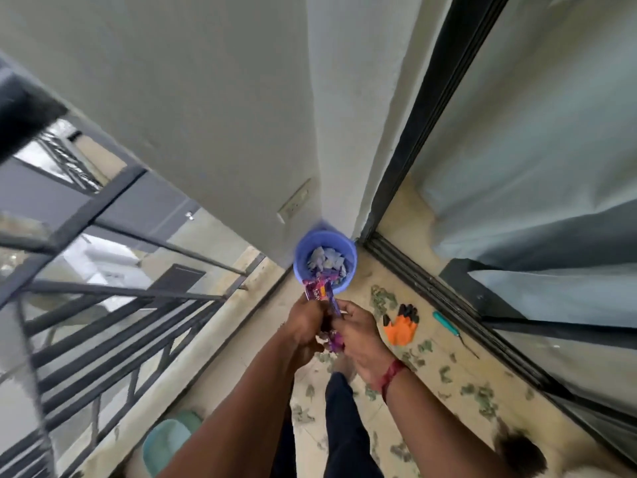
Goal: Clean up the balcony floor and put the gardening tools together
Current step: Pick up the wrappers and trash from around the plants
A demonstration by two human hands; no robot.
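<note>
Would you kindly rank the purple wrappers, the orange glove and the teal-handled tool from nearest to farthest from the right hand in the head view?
1. The purple wrappers: pinched in the right hand itself, just left of it.
2. The orange glove: on the floor, just right of the hand.
3. The teal-handled tool: farther right still, past the glove.

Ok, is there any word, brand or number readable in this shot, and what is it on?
On the purple wrappers: print beside an orange patch, too blurred to read.
On the wall plate: no legible marking.
On the blue bin, orange glove and teal-handled tool: no text visible.
</note>
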